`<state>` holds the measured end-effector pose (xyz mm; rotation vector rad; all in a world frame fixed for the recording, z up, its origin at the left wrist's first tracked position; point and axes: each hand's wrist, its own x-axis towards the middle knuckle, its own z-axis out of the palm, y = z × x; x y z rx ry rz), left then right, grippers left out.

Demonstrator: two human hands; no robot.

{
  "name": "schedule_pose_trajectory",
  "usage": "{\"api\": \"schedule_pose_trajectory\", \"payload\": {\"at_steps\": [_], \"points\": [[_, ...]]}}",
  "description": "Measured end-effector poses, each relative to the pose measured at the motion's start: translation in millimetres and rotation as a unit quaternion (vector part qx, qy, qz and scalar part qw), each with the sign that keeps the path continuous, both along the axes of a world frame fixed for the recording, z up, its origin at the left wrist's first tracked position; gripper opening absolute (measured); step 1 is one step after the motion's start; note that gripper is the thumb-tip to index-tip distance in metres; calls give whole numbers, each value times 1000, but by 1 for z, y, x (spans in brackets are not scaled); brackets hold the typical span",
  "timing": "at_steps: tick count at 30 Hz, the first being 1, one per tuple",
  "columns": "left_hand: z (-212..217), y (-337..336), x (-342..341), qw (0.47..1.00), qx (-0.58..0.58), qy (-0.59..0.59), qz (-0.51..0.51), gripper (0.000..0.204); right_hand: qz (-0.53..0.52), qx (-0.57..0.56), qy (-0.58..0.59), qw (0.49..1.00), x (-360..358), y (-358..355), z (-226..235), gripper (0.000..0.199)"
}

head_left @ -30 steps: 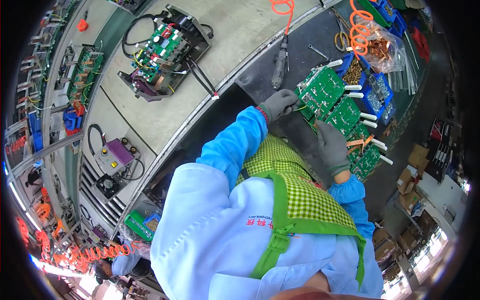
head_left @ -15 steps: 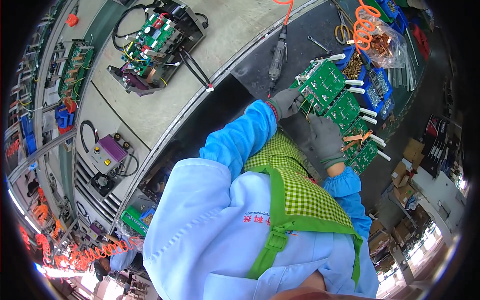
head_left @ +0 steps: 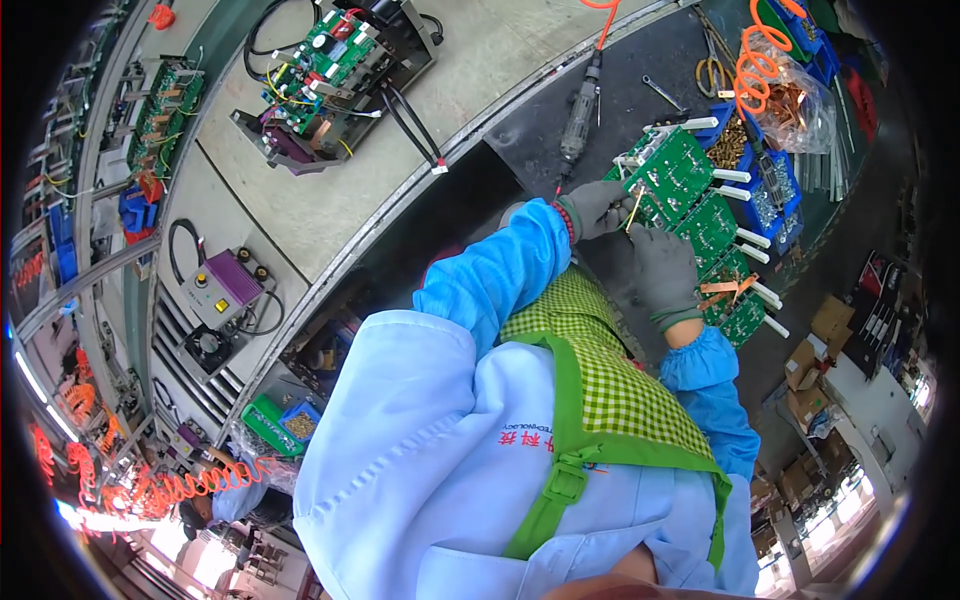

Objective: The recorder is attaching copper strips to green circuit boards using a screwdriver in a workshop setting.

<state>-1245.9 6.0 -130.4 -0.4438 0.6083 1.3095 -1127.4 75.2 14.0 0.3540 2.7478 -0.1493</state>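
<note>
Both my hands wear dark grey gloves and meet at the left edge of a row of green circuit boards (head_left: 668,178). My left hand (head_left: 598,208) is closed, its fingertips on a thin yellow wire (head_left: 634,210). Close below it, my right hand (head_left: 662,268) pinches the lower end of that wire. Where the wire's upper end goes cannot be made out. White posts (head_left: 732,175) stick out from the boards' right side. Copper-coloured strips (head_left: 728,287) lie across the board nearest my right wrist.
A screwdriver-like power tool (head_left: 578,115) lies on the dark bench mat beyond my left hand. Blue bins (head_left: 775,190) of small fasteners, a spanner (head_left: 663,93) and pliers (head_left: 710,75) surround the boards. An opened electronic unit (head_left: 330,85) stands on the pale conveyor at left.
The whole view has shifted, so the bench things sit further right. My hands stay at the boards' edge, fingertips slightly further from the boards, and the wire between them shows more plainly.
</note>
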Motion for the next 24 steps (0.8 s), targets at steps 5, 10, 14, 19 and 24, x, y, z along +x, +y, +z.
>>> {"api": "schedule_pose_trajectory", "payload": {"at_steps": [5, 10, 14, 19, 24], "points": [[-2, -11, 5, 998, 27, 40, 37, 25, 43, 20, 32, 998, 8, 1, -12, 27], [21, -10, -1, 982, 44, 179, -26, 30, 103, 78, -24, 991, 1, -3, -19, 22], [18, -16, -13, 890, 122, 419, -132, 29, 95, 92, -51, 990, -12, -10, -36, 17], [14, 12, 2, 850, 105, 500, -129, 26, 44, 69, -213, 974, -41, -8, -21, 15], [-2, 26, -6, 888, 118, 442, -51, 28, 10, 75, -69, 995, -29, 22, 17, 27]]}}
